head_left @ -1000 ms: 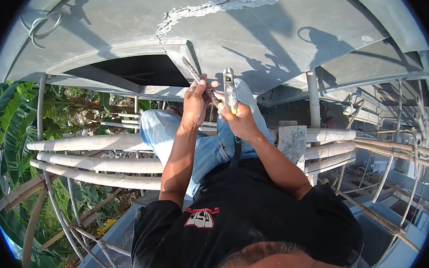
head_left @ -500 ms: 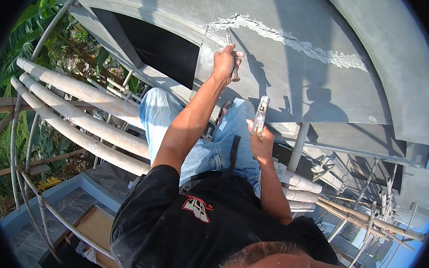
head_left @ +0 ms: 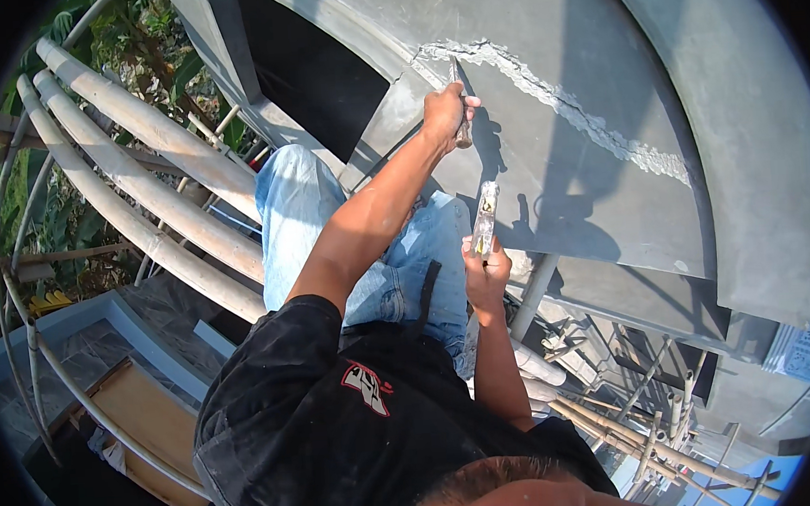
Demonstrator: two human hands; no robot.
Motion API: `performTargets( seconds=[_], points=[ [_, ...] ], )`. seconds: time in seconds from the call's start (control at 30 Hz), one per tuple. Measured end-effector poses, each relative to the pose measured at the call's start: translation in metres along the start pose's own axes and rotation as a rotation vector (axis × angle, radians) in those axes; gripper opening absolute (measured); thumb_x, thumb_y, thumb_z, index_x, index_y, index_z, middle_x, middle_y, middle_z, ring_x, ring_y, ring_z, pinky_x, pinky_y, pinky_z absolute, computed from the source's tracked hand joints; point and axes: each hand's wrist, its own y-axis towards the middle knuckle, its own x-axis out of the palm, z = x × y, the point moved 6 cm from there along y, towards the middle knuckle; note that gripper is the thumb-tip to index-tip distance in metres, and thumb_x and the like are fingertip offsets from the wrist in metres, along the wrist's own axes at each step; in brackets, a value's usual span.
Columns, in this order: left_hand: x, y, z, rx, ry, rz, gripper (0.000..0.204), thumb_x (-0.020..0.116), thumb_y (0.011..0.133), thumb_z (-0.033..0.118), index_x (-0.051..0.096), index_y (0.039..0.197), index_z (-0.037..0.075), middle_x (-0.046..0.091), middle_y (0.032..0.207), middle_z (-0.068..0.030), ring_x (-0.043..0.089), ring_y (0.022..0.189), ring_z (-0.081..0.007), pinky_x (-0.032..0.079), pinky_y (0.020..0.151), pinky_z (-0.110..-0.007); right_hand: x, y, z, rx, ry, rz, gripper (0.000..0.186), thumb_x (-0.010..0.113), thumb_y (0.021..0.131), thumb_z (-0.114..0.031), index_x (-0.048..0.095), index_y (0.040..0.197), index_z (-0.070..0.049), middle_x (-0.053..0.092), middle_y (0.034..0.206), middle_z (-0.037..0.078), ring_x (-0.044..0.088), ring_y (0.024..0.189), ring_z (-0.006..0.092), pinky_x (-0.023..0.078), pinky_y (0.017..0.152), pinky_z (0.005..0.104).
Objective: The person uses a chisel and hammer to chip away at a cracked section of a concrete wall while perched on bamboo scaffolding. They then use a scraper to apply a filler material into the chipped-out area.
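Observation:
My left hand [head_left: 446, 116] is wrapped round a chisel [head_left: 462, 136] with a worn, plaster-smeared shank. The chisel's tip points up at the rough, chipped crack [head_left: 544, 91] in the grey wall, near the crack's left end. Whether the tip touches the wall I cannot tell. Below and to the right, my right hand [head_left: 488, 285] grips a plaster-spattered tool that looks like a hammer [head_left: 486, 213], held upright and apart from the chisel. Its handle is mostly hidden by my fingers. The shadows of my hand and tools fall on the wall.
Thick bamboo poles [head_left: 153, 157] run along my left, beside my jeans-clad legs [head_left: 301, 213]. A dark opening [head_left: 315, 73] sits left of the crack. More bamboo scaffolding [head_left: 662, 441] stands lower right. A wooden panel [head_left: 151, 426] lies below at lower left.
The view has turned slightly, so the wall and crack sit differently. My right hand with the hammer-like tool has come nearer to my left hand. The chisel stays by the crack's left end.

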Motion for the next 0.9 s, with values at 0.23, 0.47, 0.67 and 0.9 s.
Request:
performTargets(
  seconds=[0.23,0.47,0.67,0.9],
  points=[
    [0.002,-0.001,0.005,-0.045,-0.041,0.001,0.021,0.046,0.090,0.020,0.050,0.096,0.000,0.062,0.077,-0.0105,0.044,0.045,-0.0096,0.035,0.033,-0.026,0.004,0.004,-0.006,0.038,0.044,0.005,0.019,0.051,0.089,-0.014,0.058,0.096,0.003,0.060,0.076,0.008,0.054,0.064,0.0126,0.044,0.057,0.0281],
    [0.004,-0.002,0.002,-0.050,-0.019,-0.009,0.022,0.046,0.091,0.021,0.049,0.094,-0.001,0.062,0.075,-0.0104,0.044,0.044,-0.0095,0.035,0.034,-0.026,0.008,0.021,-0.021,0.007,-0.166,-0.034,0.024,0.056,0.090,-0.013,0.059,0.106,0.004,0.067,0.088,0.014,0.063,0.071,0.0203,0.048,0.065,0.0315],
    [0.002,0.000,0.006,-0.018,0.033,-0.002,0.020,0.046,0.091,0.017,0.048,0.088,-0.003,0.062,0.072,-0.0126,0.045,0.044,-0.0102,0.036,0.034,-0.026,0.006,0.031,-0.034,-0.144,-0.301,0.031,0.012,0.063,0.084,-0.010,0.057,0.084,0.000,0.059,0.067,0.012,0.059,0.057,0.0245,0.046,0.055,0.0324],
    [0.002,0.001,0.008,0.012,0.062,-0.047,0.019,0.048,0.091,0.016,0.049,0.084,-0.002,0.061,0.068,-0.0128,0.047,0.044,-0.0115,0.037,0.035,-0.027,0.008,0.053,-0.025,-0.385,-0.370,0.016,0.026,0.066,0.069,-0.014,0.044,0.065,-0.001,0.039,0.057,0.010,0.041,0.048,0.0240,0.031,0.046,0.0339]
  ],
)
